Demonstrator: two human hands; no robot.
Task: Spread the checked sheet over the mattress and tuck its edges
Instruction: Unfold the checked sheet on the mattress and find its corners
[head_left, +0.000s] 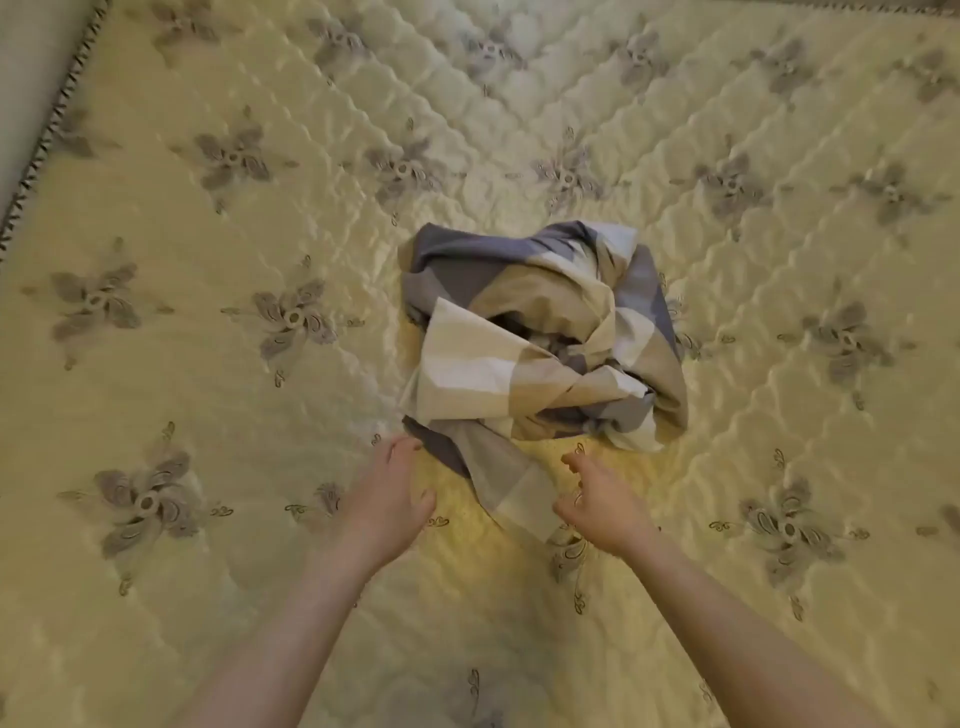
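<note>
The checked sheet (540, 338), in grey, beige and white squares, lies crumpled in a heap near the middle of the quilted cream mattress (208, 364). A loose tail of the sheet trails toward me between my hands. My left hand (387, 493) reaches out with relaxed fingers, its fingertips at the grey edge of the sheet on the heap's lower left. My right hand (597, 499) hovers just right of the trailing tail, fingers loosely spread and holding nothing.
The mattress has a raised diamond quilting with grey flower motifs. Its corded edge (57, 109) runs diagonally at the upper left, with a pale surface (26, 62) beyond it. Bare mattress surrounds the heap on all sides.
</note>
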